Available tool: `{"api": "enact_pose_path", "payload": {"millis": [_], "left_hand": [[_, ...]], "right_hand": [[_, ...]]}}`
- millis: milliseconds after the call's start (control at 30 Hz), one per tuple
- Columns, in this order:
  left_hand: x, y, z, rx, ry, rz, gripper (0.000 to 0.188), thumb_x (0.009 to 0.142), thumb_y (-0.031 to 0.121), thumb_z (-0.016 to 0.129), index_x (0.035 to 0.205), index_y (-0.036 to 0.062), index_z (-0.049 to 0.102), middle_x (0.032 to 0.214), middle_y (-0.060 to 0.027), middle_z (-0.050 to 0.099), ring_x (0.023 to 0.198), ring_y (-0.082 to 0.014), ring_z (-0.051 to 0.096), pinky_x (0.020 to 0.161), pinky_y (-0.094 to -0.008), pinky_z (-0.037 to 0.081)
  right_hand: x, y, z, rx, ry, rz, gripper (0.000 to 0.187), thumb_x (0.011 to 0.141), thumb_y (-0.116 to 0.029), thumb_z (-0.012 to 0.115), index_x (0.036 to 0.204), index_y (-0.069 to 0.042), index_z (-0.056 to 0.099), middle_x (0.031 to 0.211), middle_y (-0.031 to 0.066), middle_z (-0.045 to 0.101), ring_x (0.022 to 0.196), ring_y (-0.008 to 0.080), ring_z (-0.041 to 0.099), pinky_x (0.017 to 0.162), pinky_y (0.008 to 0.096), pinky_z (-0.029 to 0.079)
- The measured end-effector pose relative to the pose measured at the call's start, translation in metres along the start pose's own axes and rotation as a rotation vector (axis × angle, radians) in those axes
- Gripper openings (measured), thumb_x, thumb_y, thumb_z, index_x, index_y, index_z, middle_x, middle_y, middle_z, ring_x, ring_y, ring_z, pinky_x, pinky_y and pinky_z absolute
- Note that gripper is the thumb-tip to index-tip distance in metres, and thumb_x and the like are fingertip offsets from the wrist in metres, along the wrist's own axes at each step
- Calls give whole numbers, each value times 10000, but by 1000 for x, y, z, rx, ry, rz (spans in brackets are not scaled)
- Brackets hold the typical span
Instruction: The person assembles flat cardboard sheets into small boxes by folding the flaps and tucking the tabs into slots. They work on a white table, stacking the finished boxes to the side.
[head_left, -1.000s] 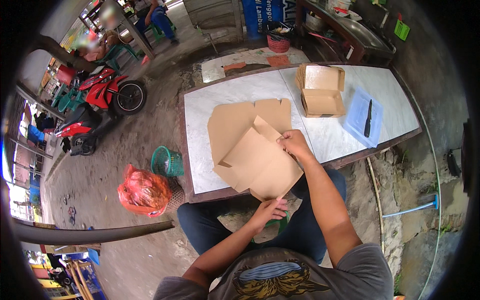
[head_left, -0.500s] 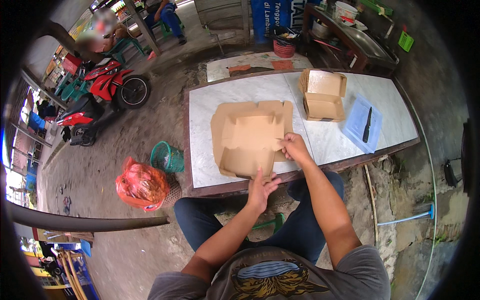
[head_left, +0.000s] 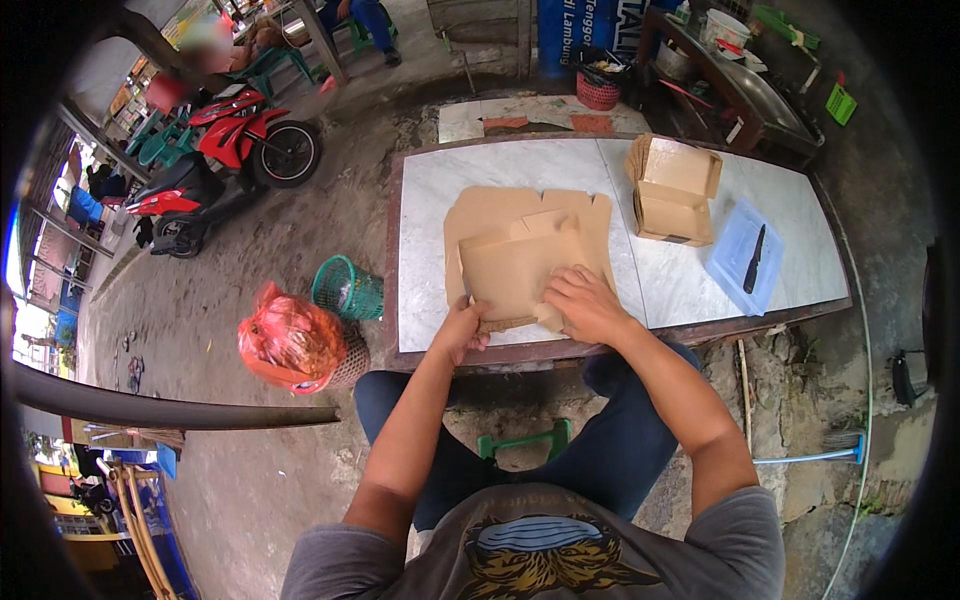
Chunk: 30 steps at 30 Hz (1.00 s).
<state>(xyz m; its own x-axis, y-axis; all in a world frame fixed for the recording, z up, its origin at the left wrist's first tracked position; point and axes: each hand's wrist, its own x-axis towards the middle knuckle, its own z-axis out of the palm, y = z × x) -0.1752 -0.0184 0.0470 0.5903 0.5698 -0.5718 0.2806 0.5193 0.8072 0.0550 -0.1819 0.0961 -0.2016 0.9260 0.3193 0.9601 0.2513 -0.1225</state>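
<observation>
A partly folded brown cardboard box (head_left: 520, 268) lies in front of me, on top of flat cardboard blanks (head_left: 490, 203) on the table. My left hand (head_left: 463, 331) is closed on the box's near left corner, thumb against its side. At the near right corner, my right hand (head_left: 585, 304) has its fingers curled over the box's edge and a small flap. The undersides of both hands' fingers are partly hidden. Farther right stand folded cardboard boxes (head_left: 675, 215), the front one with its lid up.
The white-tiled table (head_left: 425, 215) has a dark rim. A black knife (head_left: 754, 262) lies on a translucent blue container lid (head_left: 735, 270) at the right. Left of the table are a green basket (head_left: 345, 290) and a red plastic bag (head_left: 290, 338). A red motorbike (head_left: 225, 160) stands beyond.
My left hand has moved from the box's near edge to its near left corner and closed there. The right hand has come over the near right corner. The box's walls and flaps have shifted.
</observation>
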Motion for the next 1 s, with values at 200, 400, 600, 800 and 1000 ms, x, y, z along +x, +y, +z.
{"api": "enact_pose_path", "payload": {"millis": [200,400,600,800,1000], "left_hand": [[2,-9,-14,619,413,368,648,952,455,756,1341,-34,586,907,-156,703,767,-306,706,692,-456,584],[-37,-18,16,1187,482,1191,381,854,365,838,1141,126,765,1067,-55,731,1204,-290,592,1141,-558,336],[-10,-47,14,1147,336,1099,177,861,302,820,976,168,823,1014,23,734,1155,-260,592,1153,-600,306],[-2,-56,19,1091,267,1107,151,847,285,835,947,172,828,966,25,735,1092,-254,603,1152,-611,306],[2,-53,14,1088,278,1068,204,853,354,829,912,159,822,960,11,752,1069,-242,612,1154,-632,307]], "right_hand": [[-4,10,42,261,-101,136,153,884,-172,758,1029,-123,776,1032,26,733,1119,265,627,1007,424,477],[2,2,46,312,-55,335,155,915,-257,746,913,-113,803,915,83,767,997,311,678,910,446,525],[22,-13,42,227,-195,470,141,903,-261,754,908,-130,806,928,128,764,1015,324,692,900,479,537],[34,-19,48,157,-353,550,148,895,-249,756,916,-110,802,979,192,764,1022,381,721,898,504,556],[13,-5,53,513,-213,406,137,858,-181,750,942,-83,796,966,165,763,978,397,724,869,513,559]]}}
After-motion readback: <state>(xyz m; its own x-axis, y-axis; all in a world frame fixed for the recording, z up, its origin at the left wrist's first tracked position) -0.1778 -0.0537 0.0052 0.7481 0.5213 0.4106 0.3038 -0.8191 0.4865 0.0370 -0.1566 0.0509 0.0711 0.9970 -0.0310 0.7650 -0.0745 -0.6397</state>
